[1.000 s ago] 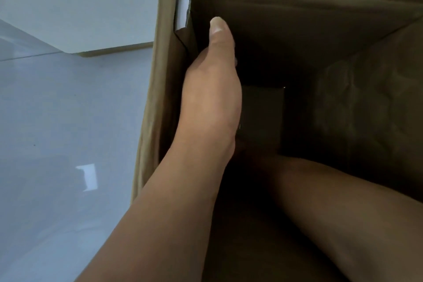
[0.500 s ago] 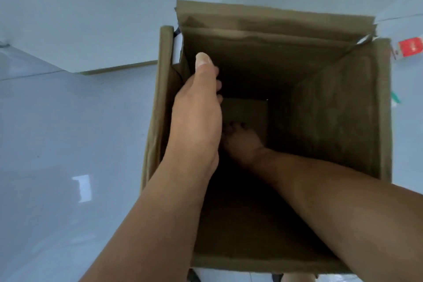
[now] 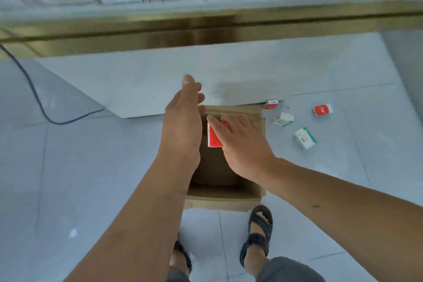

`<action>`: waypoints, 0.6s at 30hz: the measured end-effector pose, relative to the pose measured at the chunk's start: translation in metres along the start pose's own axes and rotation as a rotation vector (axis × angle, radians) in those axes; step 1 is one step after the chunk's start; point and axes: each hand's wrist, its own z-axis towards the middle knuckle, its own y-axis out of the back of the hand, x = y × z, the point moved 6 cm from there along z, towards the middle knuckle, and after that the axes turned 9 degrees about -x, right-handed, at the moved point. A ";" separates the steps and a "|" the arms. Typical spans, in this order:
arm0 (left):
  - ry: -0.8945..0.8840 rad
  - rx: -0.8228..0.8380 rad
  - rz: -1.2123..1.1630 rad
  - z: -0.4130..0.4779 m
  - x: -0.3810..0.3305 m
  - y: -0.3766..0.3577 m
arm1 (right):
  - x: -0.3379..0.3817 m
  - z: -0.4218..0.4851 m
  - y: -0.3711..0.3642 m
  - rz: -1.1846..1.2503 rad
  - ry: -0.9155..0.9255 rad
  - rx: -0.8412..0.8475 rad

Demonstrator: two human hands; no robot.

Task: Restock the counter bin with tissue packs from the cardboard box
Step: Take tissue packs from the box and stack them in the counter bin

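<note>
- Red pack (image 3: pixel 214 137): up in the air over the box (image 3: pixel 224 197), above its left half, standing on end.
- R hand (image 3: pixel 242 144): has the red pack, thumb across its top edge, fingers behind it. A light hold, not a full wrap.
- L hand (image 3: pixel 183 126): flat, fingers straight, holding nothing, over the box's left wall. It doesn't seem to touch the pack.
- Box: on the floor (image 3: pixel 91 167) betw. the person's feet and the foot of the counter (image 3: pixel 206 36), flaps open. Inside is dark, so can't tell how many packs are left.
- Progress: prob. early or mid. One pack is out of the box but not yet placed. The bin isn't in view, so fill level is unknown. Left to do: carry the pack up, drop it in, repeat.
- Around: four loose packs (image 3: pixel 305 138) on the floor right of the box, near its far right corner. Those likely need picking up too.
- Cable (image 3: pixel 34 91) loops over the floor far left, well apart.
- Sandals (image 3: pixel 259 229) sit just behind the box's near edge. Nothing blocks the lift itself.
</note>
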 end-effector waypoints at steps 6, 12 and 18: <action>-0.066 -0.042 -0.069 -0.095 -0.113 0.041 | 0.021 -0.002 0.187 -0.066 0.010 -0.127; -0.151 -0.018 -0.139 -0.175 -0.212 0.057 | 0.034 -0.001 0.344 -0.068 0.026 -0.275; -0.185 0.058 -0.231 -0.219 -0.304 0.071 | 0.042 0.027 0.482 -0.086 0.117 -0.506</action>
